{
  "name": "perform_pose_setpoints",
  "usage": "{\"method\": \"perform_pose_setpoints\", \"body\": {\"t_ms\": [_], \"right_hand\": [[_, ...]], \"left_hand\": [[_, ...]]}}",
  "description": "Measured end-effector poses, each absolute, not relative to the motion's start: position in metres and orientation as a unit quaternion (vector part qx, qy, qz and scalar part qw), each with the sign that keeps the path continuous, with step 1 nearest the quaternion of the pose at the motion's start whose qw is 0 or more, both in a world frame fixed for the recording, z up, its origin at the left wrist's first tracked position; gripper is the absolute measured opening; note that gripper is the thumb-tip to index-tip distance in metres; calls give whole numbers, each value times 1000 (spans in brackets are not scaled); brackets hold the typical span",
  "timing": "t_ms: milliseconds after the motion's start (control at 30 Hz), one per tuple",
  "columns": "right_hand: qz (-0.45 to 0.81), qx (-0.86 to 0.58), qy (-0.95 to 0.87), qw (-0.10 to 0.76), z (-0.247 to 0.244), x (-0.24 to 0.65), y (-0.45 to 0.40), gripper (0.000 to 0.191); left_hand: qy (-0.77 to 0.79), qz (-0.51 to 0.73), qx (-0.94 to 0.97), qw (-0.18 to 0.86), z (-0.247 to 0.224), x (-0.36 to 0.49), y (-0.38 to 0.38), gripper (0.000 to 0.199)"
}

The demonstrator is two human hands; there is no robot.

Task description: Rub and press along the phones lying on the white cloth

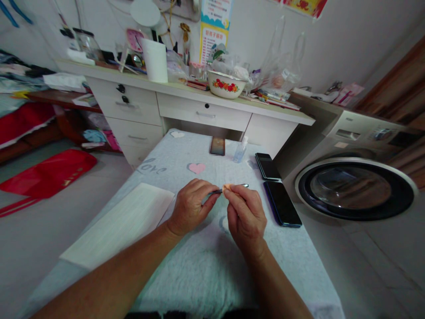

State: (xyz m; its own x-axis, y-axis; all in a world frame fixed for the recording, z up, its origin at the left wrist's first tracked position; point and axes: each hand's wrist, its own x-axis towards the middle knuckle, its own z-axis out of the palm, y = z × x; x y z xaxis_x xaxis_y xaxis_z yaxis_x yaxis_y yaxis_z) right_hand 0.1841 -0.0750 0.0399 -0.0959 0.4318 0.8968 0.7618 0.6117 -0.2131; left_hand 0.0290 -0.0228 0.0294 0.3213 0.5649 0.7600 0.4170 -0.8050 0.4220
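Observation:
My left hand pinches one end of a slim, dark metallic rod between thumb and fingers. The rod's shiny far tip sticks out beyond my right hand. Those right fingers are closed around a small orange piece of soft material, wrapped about the rod's middle. Exactly what kind of tool the rod is, I cannot make out. Both hands are above the cloth-covered table, close together.
White paper lies at left. Two phones, one farther and one nearer, lie at right. Behind stand a clear spray bottle and a small blurred brown item. A washing machine borders the right, a drawer desk the back.

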Motion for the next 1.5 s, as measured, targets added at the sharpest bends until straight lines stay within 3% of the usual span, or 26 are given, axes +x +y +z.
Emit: {"method": "perform_pose_setpoints", "body": {"t_ms": [433, 1033, 1500], "right_hand": [[-189, -477, -654, 556, 40, 200, -71, 34], [-147, -406, -736, 522, 36, 182, -75, 41], [-190, -467, -669, 547, 39, 198, -70, 35]], "left_hand": [[306, 506, 804, 58, 31, 30, -23, 9], [303, 492, 813, 70, 27, 30, -22, 12], [334, 506, 793, 60, 27, 28, -19, 11]]}}
